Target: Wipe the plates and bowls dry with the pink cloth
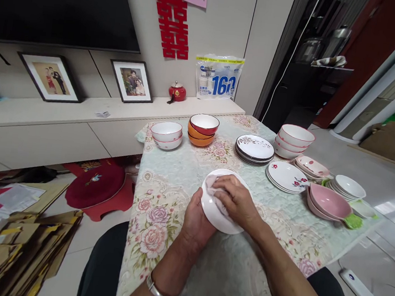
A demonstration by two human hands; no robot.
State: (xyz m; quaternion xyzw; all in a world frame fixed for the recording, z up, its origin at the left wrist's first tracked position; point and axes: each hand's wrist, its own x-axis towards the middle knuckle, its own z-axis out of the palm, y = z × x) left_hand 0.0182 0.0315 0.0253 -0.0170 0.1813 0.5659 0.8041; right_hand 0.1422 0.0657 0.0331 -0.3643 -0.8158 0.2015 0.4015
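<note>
A round white plate [224, 220] is held above the near part of the table, tilted towards the camera. My left hand [197, 221] grips its left and lower edge, thumb on the rim, with the palm underneath. On the plate's upper face, my right hand [236, 199] presses a thin white cloth or tissue [211, 183] with bent fingers. Part of the cloth and the plate's right side are hidden by that hand.
Behind the plate stand white bowls [166, 133], red and orange bowls [202, 132] and patterned plates [255, 148]. Flowered plates [286, 176], pink dishes [331, 202], small white dishes [349, 186] and more bowls [294, 137] are at the right. A bag [219, 78] stands on the cabinet.
</note>
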